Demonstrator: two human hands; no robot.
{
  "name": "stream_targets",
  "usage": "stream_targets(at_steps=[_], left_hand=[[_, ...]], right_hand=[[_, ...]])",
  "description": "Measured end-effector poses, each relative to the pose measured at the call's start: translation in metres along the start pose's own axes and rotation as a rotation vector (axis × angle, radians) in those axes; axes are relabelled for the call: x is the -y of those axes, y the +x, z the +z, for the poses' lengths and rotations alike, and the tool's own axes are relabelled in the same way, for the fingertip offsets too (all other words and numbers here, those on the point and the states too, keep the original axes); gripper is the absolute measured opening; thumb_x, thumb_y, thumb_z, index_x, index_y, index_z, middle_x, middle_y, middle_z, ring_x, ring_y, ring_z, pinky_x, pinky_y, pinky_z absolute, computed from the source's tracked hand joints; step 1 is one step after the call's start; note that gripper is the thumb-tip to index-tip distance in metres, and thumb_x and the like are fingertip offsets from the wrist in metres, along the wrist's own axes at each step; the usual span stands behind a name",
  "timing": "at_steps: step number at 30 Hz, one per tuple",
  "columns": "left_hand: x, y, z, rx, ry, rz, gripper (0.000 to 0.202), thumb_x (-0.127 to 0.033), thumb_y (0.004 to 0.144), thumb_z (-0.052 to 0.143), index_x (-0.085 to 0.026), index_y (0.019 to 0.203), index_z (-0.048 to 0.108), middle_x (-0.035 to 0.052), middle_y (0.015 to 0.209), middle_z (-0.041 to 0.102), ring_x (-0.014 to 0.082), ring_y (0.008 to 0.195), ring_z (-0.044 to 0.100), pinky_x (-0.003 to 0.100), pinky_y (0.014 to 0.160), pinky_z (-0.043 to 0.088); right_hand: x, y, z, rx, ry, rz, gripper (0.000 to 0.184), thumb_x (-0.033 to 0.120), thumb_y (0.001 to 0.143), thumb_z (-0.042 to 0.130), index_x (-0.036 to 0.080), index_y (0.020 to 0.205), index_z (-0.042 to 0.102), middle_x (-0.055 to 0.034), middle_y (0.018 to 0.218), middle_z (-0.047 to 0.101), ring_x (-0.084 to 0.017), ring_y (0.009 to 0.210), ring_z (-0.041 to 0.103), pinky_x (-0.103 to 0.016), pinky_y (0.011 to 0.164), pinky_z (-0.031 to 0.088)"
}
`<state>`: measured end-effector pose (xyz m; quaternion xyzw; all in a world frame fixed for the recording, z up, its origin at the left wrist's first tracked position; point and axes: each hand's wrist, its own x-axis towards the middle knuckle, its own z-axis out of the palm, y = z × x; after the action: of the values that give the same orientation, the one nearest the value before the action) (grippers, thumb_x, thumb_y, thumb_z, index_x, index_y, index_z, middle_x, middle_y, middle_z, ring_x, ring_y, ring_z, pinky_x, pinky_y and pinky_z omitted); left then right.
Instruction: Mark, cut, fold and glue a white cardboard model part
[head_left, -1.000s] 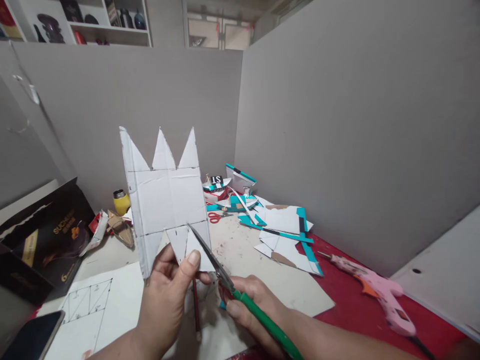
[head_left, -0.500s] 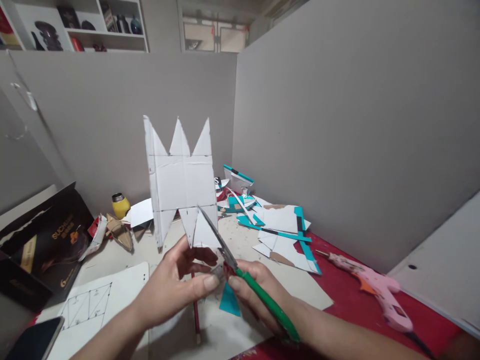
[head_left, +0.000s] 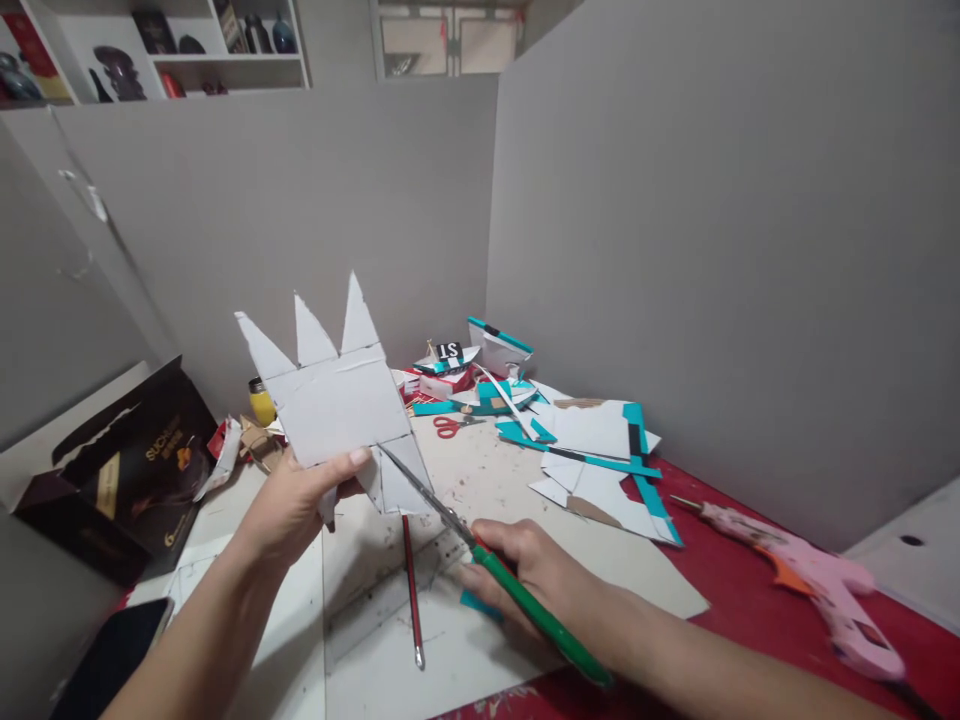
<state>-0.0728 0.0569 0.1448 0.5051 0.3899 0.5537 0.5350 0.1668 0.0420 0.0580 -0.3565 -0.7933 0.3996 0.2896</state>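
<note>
A white cardboard cutout (head_left: 337,405) with pointed triangles along its top and bottom edges is held up, tilted to the left. My left hand (head_left: 292,505) is closed on its lower left part, thumb on the front face and the other fingers mostly hidden behind. My right hand (head_left: 525,575) grips green-handled scissors (head_left: 536,605). Their blades lie along a lower triangle, the tip near the drawn line at its base. How far the blades are apart I cannot make out. A dark red pencil (head_left: 413,595) lies on the table below the cutout.
On the right lie a pink glue gun (head_left: 806,575) and white cardboard scraps with teal tape (head_left: 592,430). Small model boats (head_left: 491,397) and red-handled scissors (head_left: 447,428) sit farther back. A black box (head_left: 135,460), a phone (head_left: 112,660) and a yellow bottle (head_left: 262,402) are leftward.
My left hand has moved from beside the scissors to the cutout's lower left and now grips it. The cutout has tilted leftward and sits lower. My right hand still holds the scissors.
</note>
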Motion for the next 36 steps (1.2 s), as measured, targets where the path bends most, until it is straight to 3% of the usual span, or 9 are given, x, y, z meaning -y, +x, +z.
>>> stream_targets(at_steps=[6, 19, 26, 32, 36], left_hand=[[0.003, 0.002, 0.001, -0.043, 0.007, 0.002, 0.057, -0.023, 0.065, 0.085, -0.019, 0.119, 0.065, 0.0054, 0.09, 0.073, 0.0178, 0.073, 0.067, 0.024, 0.058, 0.056], [-0.008, -0.003, -0.001, -0.058, 0.078, -0.006, 0.046, -0.024, 0.064, 0.085, -0.017, 0.106, 0.07, 0.0042, 0.085, 0.072, 0.015, 0.068, 0.063, 0.021, 0.054, 0.053], [-0.01, -0.005, -0.004, -0.05, 0.115, 0.002, 0.035, -0.025, 0.066, 0.084, -0.016, 0.097, 0.073, 0.0055, 0.089, 0.072, 0.0146, 0.071, 0.064, 0.02, 0.057, 0.053], [-0.006, -0.006, 0.0, -0.085, 0.138, 0.074, 0.03, -0.027, 0.068, 0.083, -0.014, 0.093, 0.073, 0.0076, 0.087, 0.074, 0.0183, 0.074, 0.067, 0.024, 0.062, 0.055], [-0.015, -0.002, -0.001, -0.233, 0.017, 0.17, 0.029, -0.022, 0.061, 0.086, -0.015, 0.085, 0.071, 0.0042, 0.081, 0.074, 0.0191, 0.074, 0.069, 0.023, 0.059, 0.057]], right_hand=[[0.007, 0.0, -0.003, 0.062, 0.071, 0.003, 0.043, 0.055, 0.092, 0.045, 0.02, 0.069, 0.04, 0.0057, 0.062, 0.034, -0.01, 0.057, 0.032, -0.023, 0.052, 0.031], [0.031, -0.003, -0.02, 0.221, 0.273, -0.022, 0.054, 0.069, 0.09, 0.037, 0.021, 0.064, 0.036, 0.0064, 0.054, 0.029, -0.008, 0.05, 0.024, -0.022, 0.041, 0.02], [0.027, -0.001, -0.024, 0.279, 0.184, -0.062, 0.05, 0.065, 0.092, 0.035, 0.02, 0.069, 0.039, 0.0045, 0.059, 0.035, -0.009, 0.053, 0.032, -0.022, 0.046, 0.028], [0.024, -0.001, -0.024, 0.153, 0.022, -0.036, 0.044, 0.06, 0.09, 0.046, 0.018, 0.076, 0.046, 0.0017, 0.07, 0.043, -0.012, 0.064, 0.039, -0.024, 0.058, 0.036], [0.025, -0.002, -0.024, 0.219, 0.121, -0.022, 0.047, 0.064, 0.09, 0.039, 0.02, 0.076, 0.044, 0.0023, 0.068, 0.042, -0.012, 0.062, 0.039, -0.024, 0.056, 0.035]])
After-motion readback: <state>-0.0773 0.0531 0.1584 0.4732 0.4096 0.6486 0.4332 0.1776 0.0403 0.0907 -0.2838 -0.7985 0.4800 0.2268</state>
